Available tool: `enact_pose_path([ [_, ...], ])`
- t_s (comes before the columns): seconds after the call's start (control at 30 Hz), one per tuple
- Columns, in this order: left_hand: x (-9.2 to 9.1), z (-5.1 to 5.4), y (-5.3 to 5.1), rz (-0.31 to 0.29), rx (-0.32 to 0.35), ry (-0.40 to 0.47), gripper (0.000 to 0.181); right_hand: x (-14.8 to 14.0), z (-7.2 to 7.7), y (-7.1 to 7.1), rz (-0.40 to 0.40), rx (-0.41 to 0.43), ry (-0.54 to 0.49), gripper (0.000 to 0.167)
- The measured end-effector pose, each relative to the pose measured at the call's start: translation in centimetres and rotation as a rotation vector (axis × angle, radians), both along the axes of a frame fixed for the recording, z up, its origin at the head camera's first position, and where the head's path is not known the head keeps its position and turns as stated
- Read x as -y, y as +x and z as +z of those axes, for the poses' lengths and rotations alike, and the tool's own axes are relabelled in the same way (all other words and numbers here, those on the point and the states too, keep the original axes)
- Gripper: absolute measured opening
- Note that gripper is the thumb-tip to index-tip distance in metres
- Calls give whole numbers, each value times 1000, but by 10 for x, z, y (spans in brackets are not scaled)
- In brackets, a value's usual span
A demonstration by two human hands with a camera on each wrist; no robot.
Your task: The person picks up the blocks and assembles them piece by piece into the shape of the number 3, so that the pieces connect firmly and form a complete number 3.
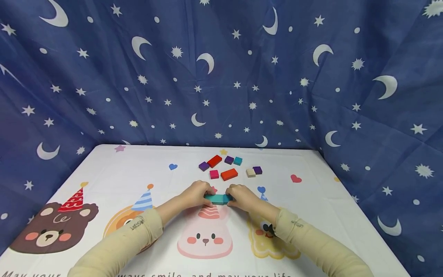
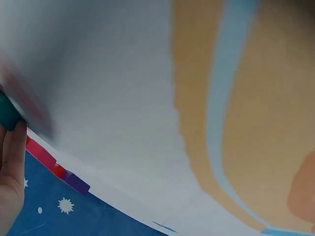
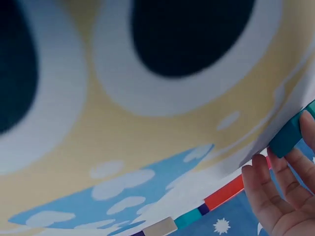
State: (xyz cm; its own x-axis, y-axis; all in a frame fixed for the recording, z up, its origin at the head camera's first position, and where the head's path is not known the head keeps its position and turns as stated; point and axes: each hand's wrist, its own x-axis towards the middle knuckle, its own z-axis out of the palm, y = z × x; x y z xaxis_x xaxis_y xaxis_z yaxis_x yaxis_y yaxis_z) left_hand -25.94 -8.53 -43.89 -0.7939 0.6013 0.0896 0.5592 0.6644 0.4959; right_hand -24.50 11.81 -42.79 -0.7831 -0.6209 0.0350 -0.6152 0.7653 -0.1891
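Note:
A long teal block [image 1: 214,199] lies on the white tablecloth, end to end with a short darker blue block [image 1: 226,199]. At the left end, my left hand [image 1: 196,194] holds the teal block between thumb and fingers. My right hand [image 1: 244,198] pinches the blue block at the other end. The left wrist view catches only a green-teal end [image 2: 7,113] beside the left fingers [image 2: 18,147]. In the right wrist view, the blue block [image 3: 287,138] sits between the right thumb and fingers and meets the greener one. Fingers partly hide both blocks.
Behind the hands lie loose blocks: two red ones [image 1: 229,174], a pink one [image 1: 214,174], a cream one [image 1: 250,173], a small teal one [image 1: 237,161] and several purple ones [image 1: 204,166]. A blue star-patterned curtain [image 1: 221,96] hangs behind the table.

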Motion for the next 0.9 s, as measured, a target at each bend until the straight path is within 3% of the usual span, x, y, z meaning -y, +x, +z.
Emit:
enact_pose_path([
  [0.37,0,2,6,15,-17,-33,33,2,2,-5,22,29,26,30],
  [0.67,-3,2,4,24,5,-22,34,-1,4,-5,5,46,17,30],
  [0.9,-2,2,4,18,0,-19,31,-1,2,-7,41,36,25,30],
])
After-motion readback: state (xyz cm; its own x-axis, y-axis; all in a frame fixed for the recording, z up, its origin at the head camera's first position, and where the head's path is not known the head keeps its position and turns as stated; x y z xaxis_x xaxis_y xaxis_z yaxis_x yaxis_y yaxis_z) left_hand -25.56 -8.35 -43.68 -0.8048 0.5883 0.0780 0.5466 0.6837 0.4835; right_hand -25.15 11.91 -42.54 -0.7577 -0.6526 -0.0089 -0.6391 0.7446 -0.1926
